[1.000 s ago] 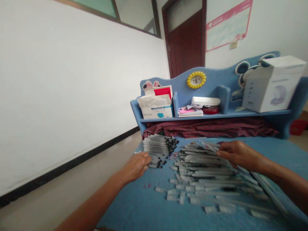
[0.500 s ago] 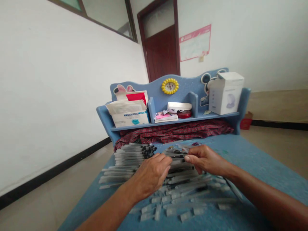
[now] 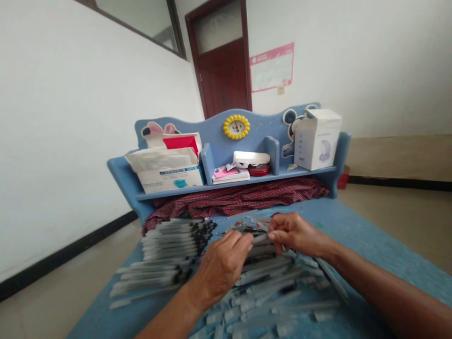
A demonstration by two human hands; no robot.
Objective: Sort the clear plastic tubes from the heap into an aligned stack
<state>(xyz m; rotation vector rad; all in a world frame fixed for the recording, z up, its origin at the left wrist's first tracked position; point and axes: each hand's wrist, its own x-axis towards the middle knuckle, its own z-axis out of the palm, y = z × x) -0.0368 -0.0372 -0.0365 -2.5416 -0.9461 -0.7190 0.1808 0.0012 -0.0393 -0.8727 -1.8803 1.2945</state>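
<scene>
- Perhaps the loose pen pile (image 3: 266, 275) could scatter, if the left hand (image 3: 222, 259) at its edge brushes it.
- One pale pen (image 3: 260, 238), pinched narrowly between that hand and the right hand (image 3: 296, 233) over the pile, might slip if the pull runs crooked.
- White wall (image 3: 99, 103); brown door (image 3: 226, 75).
- Blue table (image 3: 360, 235), lightly speckled, backed by a blue shelf (image 3: 208, 125).
- Yellow clock (image 3: 236, 127) on the shelf's backboard.
</scene>
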